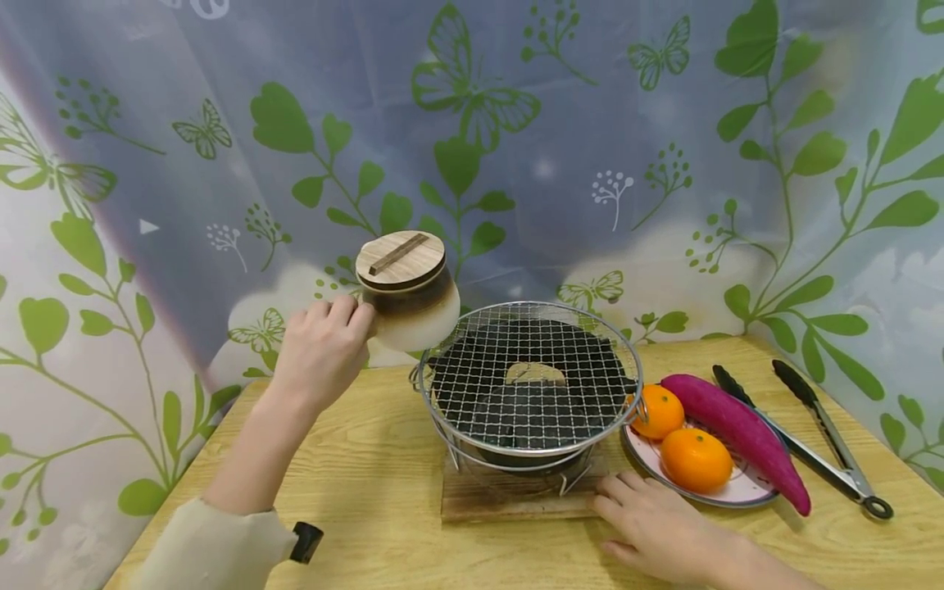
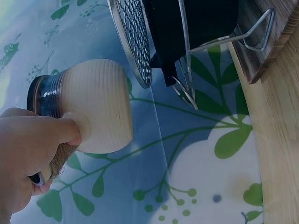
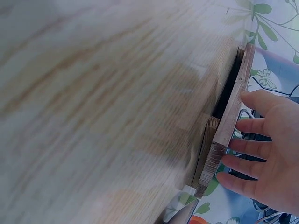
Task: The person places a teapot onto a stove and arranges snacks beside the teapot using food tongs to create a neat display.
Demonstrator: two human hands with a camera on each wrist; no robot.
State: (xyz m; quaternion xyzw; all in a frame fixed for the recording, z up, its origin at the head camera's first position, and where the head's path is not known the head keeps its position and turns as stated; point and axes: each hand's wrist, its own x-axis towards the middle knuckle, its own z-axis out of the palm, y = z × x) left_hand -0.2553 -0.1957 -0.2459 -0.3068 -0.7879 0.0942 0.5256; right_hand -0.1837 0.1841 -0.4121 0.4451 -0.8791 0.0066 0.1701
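Note:
My left hand grips the twine-wrapped side handle of a small ceramic pot, dark at the top and cream below. A wooden lid with a darker bar covers it. The pot is held up at the back left edge of a round wire grill rack, tilted slightly. That rack sits over a black stove on a wooden board. My right hand, fingers extended, rests at the board's front right corner; in the right wrist view its fingertips lie along the board's edge.
To the right of the grill, a plate holds two oranges and a long purple sweet potato. Black-tipped metal tongs lie beyond it. A patterned cloth backdrop hangs behind the wooden table.

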